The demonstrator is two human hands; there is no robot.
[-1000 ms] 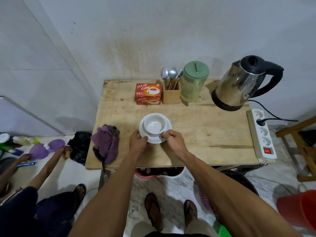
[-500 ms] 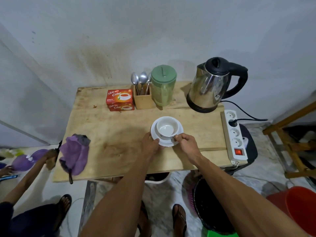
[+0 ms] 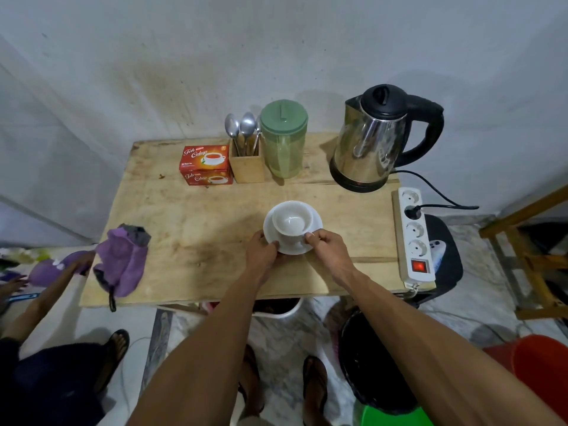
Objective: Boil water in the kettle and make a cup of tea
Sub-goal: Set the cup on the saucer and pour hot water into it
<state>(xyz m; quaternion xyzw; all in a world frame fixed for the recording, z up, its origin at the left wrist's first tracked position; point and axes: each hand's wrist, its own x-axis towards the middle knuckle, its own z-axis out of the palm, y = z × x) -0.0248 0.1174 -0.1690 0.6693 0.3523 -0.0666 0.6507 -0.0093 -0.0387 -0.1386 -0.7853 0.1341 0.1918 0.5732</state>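
An empty white cup (image 3: 292,221) stands on a white saucer (image 3: 313,218) in the middle of the wooden table (image 3: 190,216). My left hand (image 3: 261,253) grips the saucer's near left rim. My right hand (image 3: 327,245) pinches the cup's handle at the near right. A steel kettle (image 3: 372,142) with black lid and handle sits on its base at the back right, its cord plugged into the power strip (image 3: 413,235). A red tea box (image 3: 206,164) sits at the back.
A wooden holder with spoons (image 3: 246,149) and a green lidded pitcher (image 3: 284,139) stand between tea box and kettle. A purple cloth (image 3: 123,259) lies at the table's left edge. Another person's arm (image 3: 46,290) reaches in at left. A red bucket (image 3: 541,367) stands at lower right.
The cup and saucer have shifted to the right across the table, towards the kettle, with both my hands still on them. My view has also turned right.
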